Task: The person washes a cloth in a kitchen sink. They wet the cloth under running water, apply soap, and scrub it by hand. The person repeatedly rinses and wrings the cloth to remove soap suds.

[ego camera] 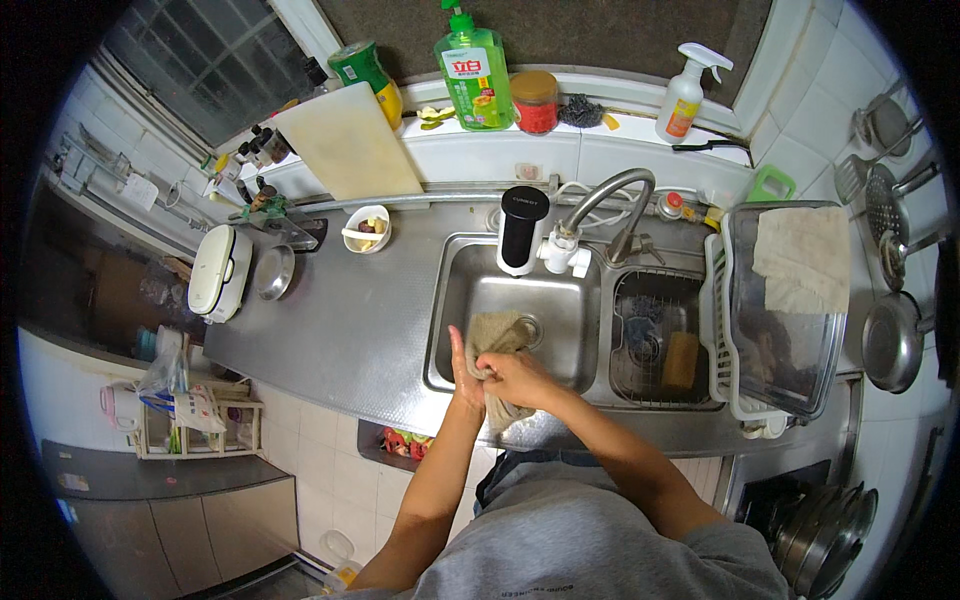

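Over the front edge of the left sink basin, my right hand grips a damp-looking beige cloth. Part of the cloth hangs into the basin near the drain, and another part comes out below my right hand toward the counter edge. My left hand is held up beside the cloth, seen edge-on with its fingers straight. Its palm side faces the cloth, and the skin looks wet. Some of its fingers are hidden.
A curved faucet and a black-topped water filter stand behind the basin. The right basin holds a wire rack and a yellow sponge. A covered dish rack is at right. Leftward are a white bowl and a metal bowl.
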A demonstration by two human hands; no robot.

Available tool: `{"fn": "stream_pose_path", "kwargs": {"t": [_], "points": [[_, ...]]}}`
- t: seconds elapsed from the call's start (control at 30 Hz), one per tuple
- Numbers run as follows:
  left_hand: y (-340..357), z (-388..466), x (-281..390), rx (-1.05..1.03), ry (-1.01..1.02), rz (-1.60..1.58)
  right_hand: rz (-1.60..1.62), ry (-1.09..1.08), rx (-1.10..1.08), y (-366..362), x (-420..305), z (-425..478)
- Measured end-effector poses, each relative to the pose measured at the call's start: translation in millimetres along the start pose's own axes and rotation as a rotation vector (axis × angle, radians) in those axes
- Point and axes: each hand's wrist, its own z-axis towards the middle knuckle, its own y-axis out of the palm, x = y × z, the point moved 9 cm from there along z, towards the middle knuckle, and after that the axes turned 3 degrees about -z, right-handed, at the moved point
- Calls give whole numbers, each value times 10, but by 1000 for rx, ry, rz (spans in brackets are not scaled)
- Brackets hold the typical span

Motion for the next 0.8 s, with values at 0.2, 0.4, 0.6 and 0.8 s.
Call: {"fn": "stream_pose_path", "kwargs": {"t": [0.2, 0.4, 0.6, 0.8], "points": [[-222, 74, -297, -103, -315, -64, 229, -11, -97, 172, 437, 5], [383, -161, -165, -293, -70, -224, 20, -371, 460, -381, -324, -120], [381, -216, -323, -160, -164, -103, -543, -246, 479, -404, -13, 223], [340, -171, -177, -325, -100, -221, -415, -382, 318, -128, -150, 123]]}}
